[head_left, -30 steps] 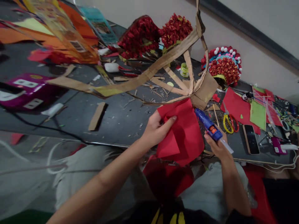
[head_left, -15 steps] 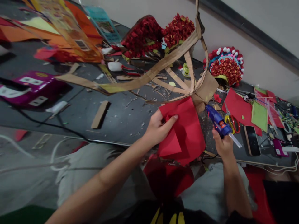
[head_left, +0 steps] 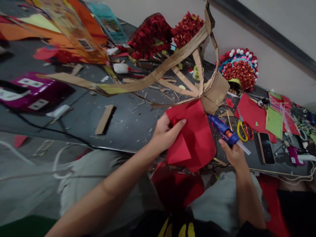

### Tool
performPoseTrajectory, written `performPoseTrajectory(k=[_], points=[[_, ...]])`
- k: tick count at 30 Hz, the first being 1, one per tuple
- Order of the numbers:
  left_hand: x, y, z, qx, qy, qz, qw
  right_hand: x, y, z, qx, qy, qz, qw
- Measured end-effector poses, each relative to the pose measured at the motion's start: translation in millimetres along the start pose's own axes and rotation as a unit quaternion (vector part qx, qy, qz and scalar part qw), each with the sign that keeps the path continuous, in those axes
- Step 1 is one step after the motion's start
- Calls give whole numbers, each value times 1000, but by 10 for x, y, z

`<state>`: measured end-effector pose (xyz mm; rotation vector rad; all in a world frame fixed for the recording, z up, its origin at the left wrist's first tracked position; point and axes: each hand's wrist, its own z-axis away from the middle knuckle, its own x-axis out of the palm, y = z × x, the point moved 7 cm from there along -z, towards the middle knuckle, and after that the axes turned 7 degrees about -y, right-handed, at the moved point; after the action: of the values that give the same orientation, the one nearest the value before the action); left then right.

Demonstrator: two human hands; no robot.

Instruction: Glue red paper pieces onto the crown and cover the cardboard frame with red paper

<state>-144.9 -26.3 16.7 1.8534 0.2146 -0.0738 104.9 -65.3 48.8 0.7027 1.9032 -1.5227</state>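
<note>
My left hand is closed on a folded sheet of red paper, thumb on top, over the table's front edge. In my right hand is a blue glue gun, a clear glue stick poking out of its back end. Its nozzle points left, close to the paper's right edge. Just behind the paper's top edge stands a curved cardboard frame with strips fanning out from a cardboard piece. Whether the paper is joined to the frame I cannot tell.
Scissors, a phone and red sheets lie to the right. A purple power strip box with a black cable sits left, near a cardboard strip. Red ruffled pieces and a beaded fan shape stand along the wall.
The glue gun has moved left, nearer the red paper's edge. The cardboard frame has shifted slightly left. My left hand keeps its hold on the paper.
</note>
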Motion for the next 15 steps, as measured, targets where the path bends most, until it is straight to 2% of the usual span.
performPoseTrajectory(k=[3, 7, 11, 15], points=[[-8, 3, -7, -4, 5, 7, 1000, -67, 24, -1, 21, 37, 11, 999], [-23, -9, -10, -14, 11, 15, 1000, -11, -1, -16, 7, -17, 6, 1000], [-46, -39, -16, -16, 18, 10, 1000, -37, -16, -16, 11, -11, 27, 1000], [-59, -69, -30, -29, 17, 32, 999, -21, -40, -25, -19, -39, 37, 998]])
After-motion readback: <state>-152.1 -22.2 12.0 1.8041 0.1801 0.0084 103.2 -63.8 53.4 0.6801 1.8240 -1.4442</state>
